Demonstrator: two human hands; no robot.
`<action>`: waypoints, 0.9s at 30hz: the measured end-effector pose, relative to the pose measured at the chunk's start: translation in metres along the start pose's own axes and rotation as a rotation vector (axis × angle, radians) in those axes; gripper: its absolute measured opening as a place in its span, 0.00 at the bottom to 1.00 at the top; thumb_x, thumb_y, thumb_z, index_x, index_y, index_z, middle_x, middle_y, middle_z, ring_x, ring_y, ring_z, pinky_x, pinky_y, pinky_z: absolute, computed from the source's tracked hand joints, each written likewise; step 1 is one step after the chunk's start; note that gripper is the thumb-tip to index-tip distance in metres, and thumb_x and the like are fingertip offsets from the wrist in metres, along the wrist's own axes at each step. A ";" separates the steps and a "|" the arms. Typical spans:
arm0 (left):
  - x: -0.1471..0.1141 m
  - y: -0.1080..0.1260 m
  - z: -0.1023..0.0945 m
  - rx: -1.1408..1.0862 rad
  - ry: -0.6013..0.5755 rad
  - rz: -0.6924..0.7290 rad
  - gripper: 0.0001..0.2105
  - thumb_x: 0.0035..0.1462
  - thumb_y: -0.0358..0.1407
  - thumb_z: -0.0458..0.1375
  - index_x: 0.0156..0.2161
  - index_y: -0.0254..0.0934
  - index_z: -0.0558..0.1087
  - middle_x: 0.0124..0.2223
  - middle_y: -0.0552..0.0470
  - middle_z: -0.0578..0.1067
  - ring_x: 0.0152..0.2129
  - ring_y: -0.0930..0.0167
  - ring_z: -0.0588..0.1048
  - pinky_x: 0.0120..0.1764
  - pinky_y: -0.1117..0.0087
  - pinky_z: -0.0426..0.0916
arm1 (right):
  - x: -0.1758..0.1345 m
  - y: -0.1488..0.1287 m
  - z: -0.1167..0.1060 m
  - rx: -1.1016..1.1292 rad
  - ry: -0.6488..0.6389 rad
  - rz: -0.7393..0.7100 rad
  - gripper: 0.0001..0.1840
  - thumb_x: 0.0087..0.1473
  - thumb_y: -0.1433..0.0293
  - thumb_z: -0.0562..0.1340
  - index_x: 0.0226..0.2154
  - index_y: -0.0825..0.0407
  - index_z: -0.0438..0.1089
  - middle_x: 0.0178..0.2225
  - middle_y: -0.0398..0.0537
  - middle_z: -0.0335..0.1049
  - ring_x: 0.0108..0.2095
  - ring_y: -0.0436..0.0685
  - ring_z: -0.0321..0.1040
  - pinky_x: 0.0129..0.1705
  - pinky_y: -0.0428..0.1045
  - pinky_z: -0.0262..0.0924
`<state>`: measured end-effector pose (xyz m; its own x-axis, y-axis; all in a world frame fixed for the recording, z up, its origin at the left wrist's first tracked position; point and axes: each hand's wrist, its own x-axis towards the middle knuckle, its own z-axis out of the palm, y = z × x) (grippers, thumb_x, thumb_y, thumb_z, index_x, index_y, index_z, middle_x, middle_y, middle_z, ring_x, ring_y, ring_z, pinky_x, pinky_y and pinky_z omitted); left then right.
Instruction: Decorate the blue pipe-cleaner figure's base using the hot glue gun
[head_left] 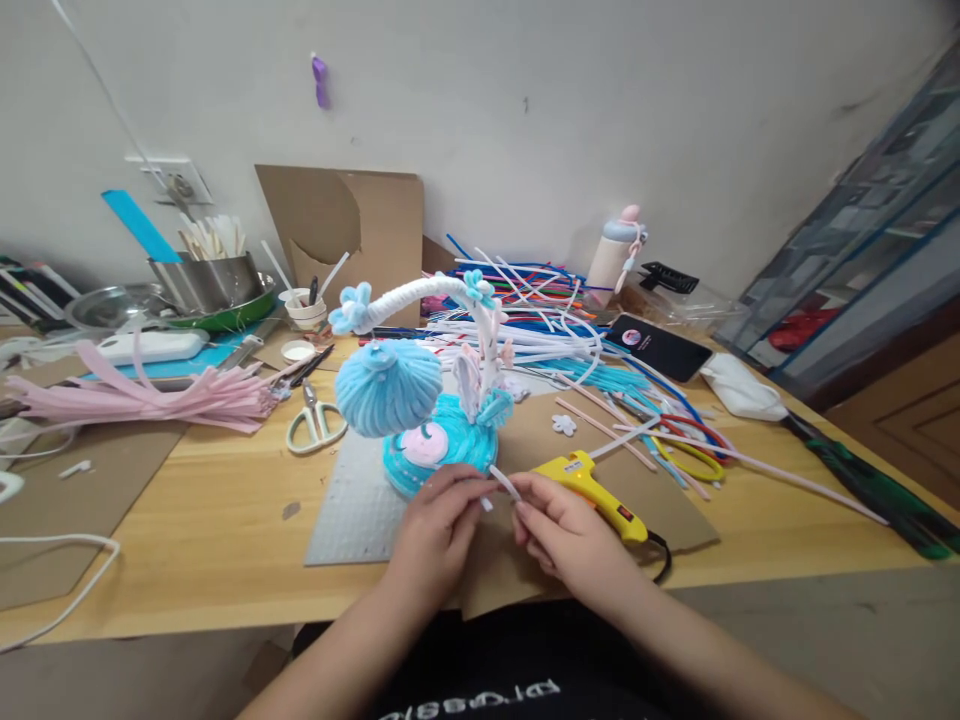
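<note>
Between my hands is a short white pipe cleaner (505,484), its pale ends showing past the fingers. My left hand (439,520) is closed, with the fingertips pinched near one end of it. My right hand (562,525) pinches the other part between thumb and forefinger. Just beyond them stands a lamp-shaped craft (442,440) of blue, white and pink pipe cleaners, with a hanging blue shade (388,388) and small flowers on its curved stem. A yellow hot glue gun (592,490) lies right behind my right hand on the cardboard (667,515).
Bundles of coloured pipe cleaners (517,335) cover the back of the table, near a phone (660,346) and a bottle (615,255). Scissors (315,425) and pink strips (150,395) lie left. A small white flower (564,425) rests on the cardboard. A grey mat (349,525) lies beneath the craft.
</note>
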<state>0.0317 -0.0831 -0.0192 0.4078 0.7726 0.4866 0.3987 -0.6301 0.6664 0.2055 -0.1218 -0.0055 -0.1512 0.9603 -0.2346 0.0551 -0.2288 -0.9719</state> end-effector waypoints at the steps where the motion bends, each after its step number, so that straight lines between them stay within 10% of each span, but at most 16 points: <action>1: 0.001 0.000 0.000 -0.030 -0.004 -0.063 0.11 0.60 0.28 0.52 0.44 0.42 0.72 0.41 0.51 0.75 0.39 0.70 0.72 0.42 0.67 0.68 | 0.002 0.002 0.004 0.066 -0.017 0.014 0.16 0.55 0.58 0.55 0.44 0.48 0.61 0.23 0.36 0.59 0.15 0.44 0.48 0.15 0.42 0.42; 5: 0.007 0.005 -0.003 -0.083 0.006 -0.241 0.04 0.58 0.31 0.56 0.37 0.40 0.72 0.34 0.55 0.76 0.31 0.72 0.72 0.36 0.70 0.66 | 0.010 0.006 0.013 0.072 0.044 -0.017 0.16 0.54 0.56 0.57 0.40 0.49 0.64 0.23 0.37 0.60 0.15 0.44 0.50 0.14 0.41 0.44; 16: 0.013 0.007 -0.002 -0.118 0.026 -0.177 0.04 0.59 0.33 0.56 0.37 0.41 0.73 0.34 0.55 0.75 0.29 0.74 0.70 0.33 0.72 0.64 | 0.011 0.010 0.016 0.024 0.116 -0.095 0.19 0.57 0.57 0.55 0.45 0.51 0.65 0.18 0.36 0.61 0.12 0.46 0.55 0.15 0.43 0.50; 27: 0.013 0.008 -0.002 -0.032 0.084 -0.123 0.02 0.57 0.32 0.57 0.34 0.41 0.72 0.35 0.56 0.76 0.37 0.69 0.71 0.43 0.62 0.61 | 0.008 -0.002 0.011 -0.406 0.256 -0.528 0.09 0.58 0.70 0.56 0.36 0.51 0.72 0.33 0.46 0.72 0.32 0.51 0.68 0.35 0.46 0.62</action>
<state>0.0385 -0.0776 -0.0068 0.2869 0.8487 0.4443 0.4148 -0.5281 0.7410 0.1936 -0.1149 -0.0056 -0.0248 0.9453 0.3254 0.4091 0.3066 -0.8595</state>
